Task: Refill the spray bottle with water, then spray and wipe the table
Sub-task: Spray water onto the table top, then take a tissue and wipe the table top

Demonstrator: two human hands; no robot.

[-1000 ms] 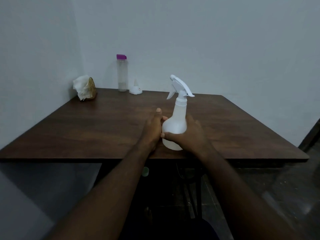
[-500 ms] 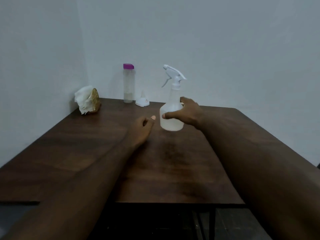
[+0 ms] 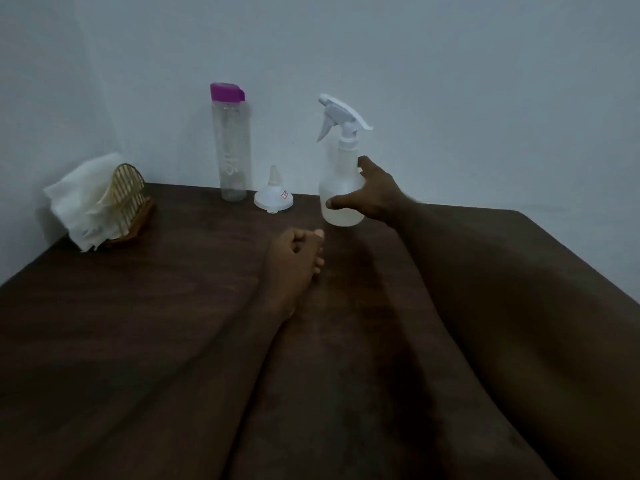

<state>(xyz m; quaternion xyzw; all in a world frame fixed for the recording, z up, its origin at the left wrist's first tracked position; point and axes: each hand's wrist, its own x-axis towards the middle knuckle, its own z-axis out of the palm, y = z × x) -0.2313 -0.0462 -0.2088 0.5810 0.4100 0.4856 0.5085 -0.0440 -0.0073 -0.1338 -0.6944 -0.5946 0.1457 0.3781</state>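
A white translucent spray bottle point(image 3: 341, 188) with a white trigger head stands upright at the far side of the dark wooden table point(image 3: 173, 306). My right hand point(image 3: 374, 195) reaches out to it, thumb across its front and a finger behind its neck, holding its body. My left hand point(image 3: 294, 261) rests on the table just in front of the bottle, fingers loosely curled and holding nothing. A tall clear water bottle point(image 3: 231, 143) with a purple cap stands by the back wall, with a small white funnel point(image 3: 273, 195) upside down beside it.
White tissues point(image 3: 83, 202) sit in a woven holder point(image 3: 126, 202) at the back left corner. Walls close off the table's back and left sides. The table's right edge runs diagonally at the far right.
My right hand has carried the spray bottle from the near edge to the far side of the table, beside the funnel. My left hand let go of it and moved forward along the table.
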